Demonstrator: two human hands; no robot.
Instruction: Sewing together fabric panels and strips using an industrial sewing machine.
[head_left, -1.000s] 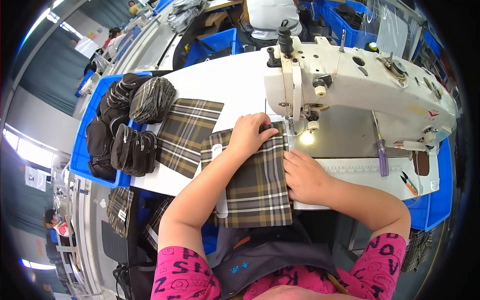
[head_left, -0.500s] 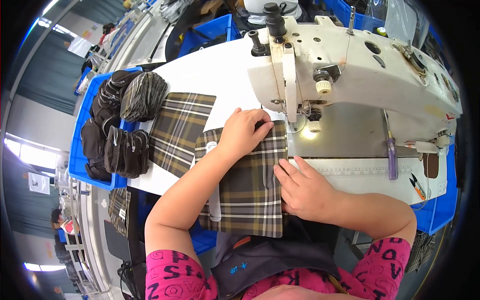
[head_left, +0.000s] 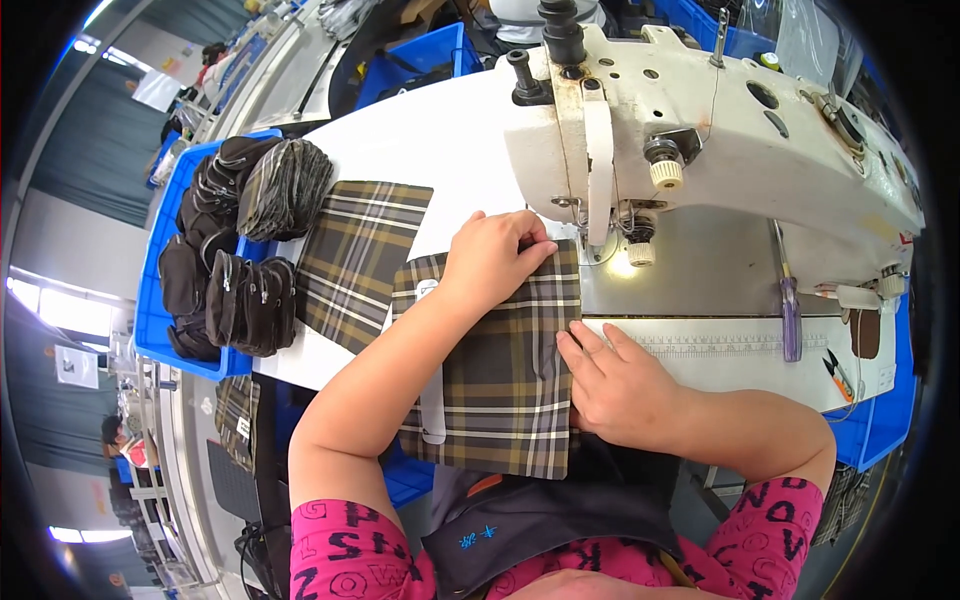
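Note:
A dark plaid fabric panel (head_left: 490, 385) with white and olive stripes lies in front of the white sewing machine (head_left: 640, 130). My left hand (head_left: 492, 262) is on its upper part, thumb and forefinger pinched together on the cloth by the top right corner, just left of the presser foot area. At the panel's right edge is my right hand (head_left: 625, 388), fingertips on the cloth and the thumb hidden beneath it. A pale strip (head_left: 432, 400) runs down the panel's left side, partly covered by my left forearm.
Another plaid piece (head_left: 365, 250) lies to the left, beside a blue bin (head_left: 155, 320) of dark zippered pouches (head_left: 250, 305). Right of the panel are a ruler scale (head_left: 735, 345), a purple-handled screwdriver (head_left: 790, 320) and orange-handled thread snips (head_left: 838, 375).
The machine appears slightly farther right and lower as the view shifts. My hands and the panel's right edge sit slightly farther right in the picture; both grips look the same.

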